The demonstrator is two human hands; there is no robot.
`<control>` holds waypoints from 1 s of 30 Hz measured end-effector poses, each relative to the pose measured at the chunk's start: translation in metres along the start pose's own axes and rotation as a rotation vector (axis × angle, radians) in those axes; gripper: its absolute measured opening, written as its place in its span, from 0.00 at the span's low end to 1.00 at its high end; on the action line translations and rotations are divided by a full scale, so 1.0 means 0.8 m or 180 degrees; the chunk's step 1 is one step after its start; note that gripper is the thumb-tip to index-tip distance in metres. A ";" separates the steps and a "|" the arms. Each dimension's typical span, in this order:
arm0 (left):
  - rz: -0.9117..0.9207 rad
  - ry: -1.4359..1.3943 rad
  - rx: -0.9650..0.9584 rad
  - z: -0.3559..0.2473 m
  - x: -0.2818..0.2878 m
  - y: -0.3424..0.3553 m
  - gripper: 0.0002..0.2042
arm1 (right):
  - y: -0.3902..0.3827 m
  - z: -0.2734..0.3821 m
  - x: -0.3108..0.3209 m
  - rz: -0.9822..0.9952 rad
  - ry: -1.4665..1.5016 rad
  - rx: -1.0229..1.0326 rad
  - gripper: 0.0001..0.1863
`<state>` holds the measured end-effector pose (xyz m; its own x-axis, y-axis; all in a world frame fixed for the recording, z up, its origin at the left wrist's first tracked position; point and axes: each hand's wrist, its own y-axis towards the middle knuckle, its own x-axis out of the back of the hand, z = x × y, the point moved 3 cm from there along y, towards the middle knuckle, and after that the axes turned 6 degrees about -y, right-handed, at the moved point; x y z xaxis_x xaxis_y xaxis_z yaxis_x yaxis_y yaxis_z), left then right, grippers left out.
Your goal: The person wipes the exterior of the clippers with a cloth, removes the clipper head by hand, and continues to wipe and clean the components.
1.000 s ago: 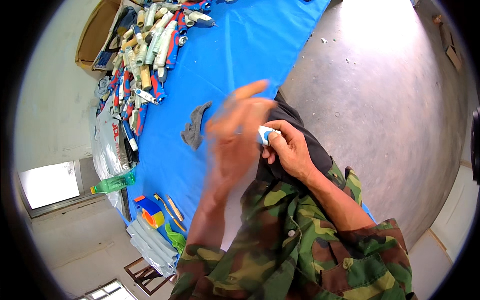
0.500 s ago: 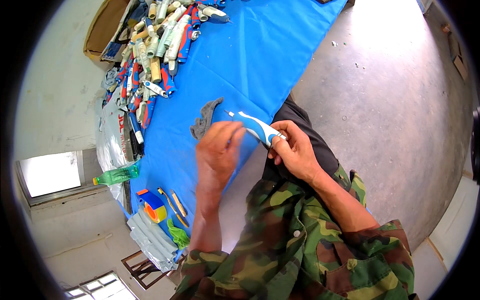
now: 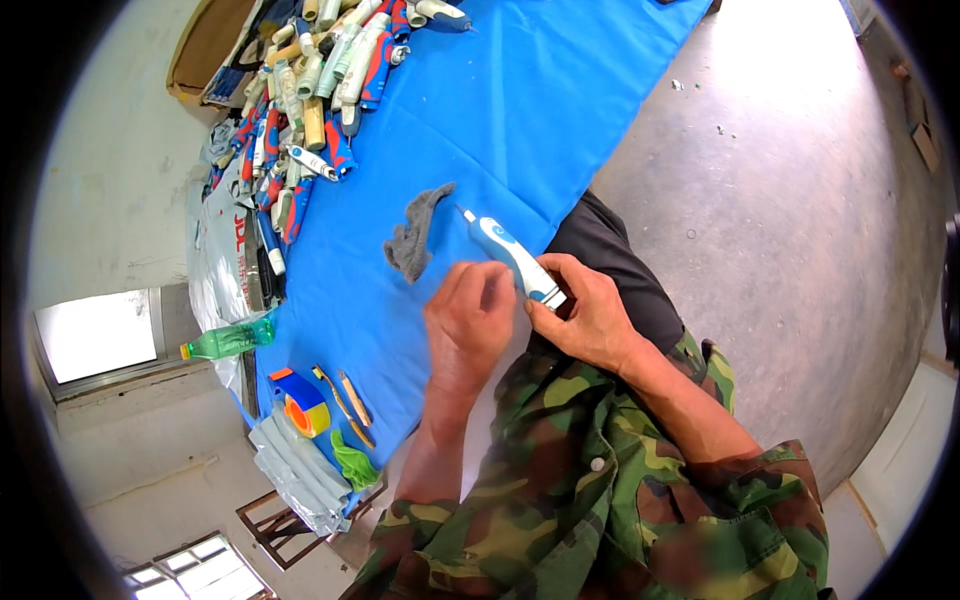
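Observation:
My right hand [image 3: 590, 320] grips the lower end of a white and blue electric toothbrush handle [image 3: 508, 252], its thin metal shaft pointing up and left. My left hand [image 3: 465, 320], slightly blurred, is just beside the handle's lower left side with fingers curled; whatever is in them I cannot make out, nor whether they touch the handle. A crumpled grey cloth [image 3: 415, 235] lies on the blue tablecloth [image 3: 520, 110], left of the handle's tip.
A pile of similar handles [image 3: 320, 100] sits by an open cardboard box [image 3: 195, 55]. A green bottle [image 3: 225, 340], a tape roll in a dispenser [image 3: 298, 405], two brushes [image 3: 355, 400], a green cloth [image 3: 352, 458] and grey plastic sheets [image 3: 295, 470] lie along the table's left side.
The handle has turned more upright, its shaft end rising. My left hand was raised and blurred, came down, then moved right toward the handle. My right hand has shifted slightly down.

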<state>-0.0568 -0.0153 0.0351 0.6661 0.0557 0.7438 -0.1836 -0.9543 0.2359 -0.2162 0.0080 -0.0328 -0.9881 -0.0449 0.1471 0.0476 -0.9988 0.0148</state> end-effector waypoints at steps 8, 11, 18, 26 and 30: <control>-0.0310 -0.0049 -0.0389 0.012 0.012 0.002 0.05 | -0.001 0.000 -0.001 -0.0264 -0.0265 0.0214 0.23; -0.0864 0.0824 -0.0625 0.030 0.054 0.027 0.07 | -0.003 -0.001 -0.003 -0.0487 -0.0378 0.0475 0.22; -0.0182 0.0664 -0.0343 0.105 0.066 0.030 0.11 | -0.002 0.002 -0.003 -0.0476 -0.0404 0.0546 0.23; -0.0246 -0.0176 -0.0036 0.029 0.060 0.017 0.12 | -0.002 -0.004 -0.011 -0.0518 -0.0076 0.0549 0.22; 0.0048 -0.0141 -0.0439 -0.023 0.008 -0.004 0.14 | -0.004 -0.015 -0.014 -0.0469 -0.0195 0.0418 0.16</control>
<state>-0.0654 -0.0067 0.0504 0.6931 0.0259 0.7203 -0.2893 -0.9053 0.3110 -0.2067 0.0115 -0.0464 -0.9752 0.1071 0.1937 -0.0743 -0.9828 0.1690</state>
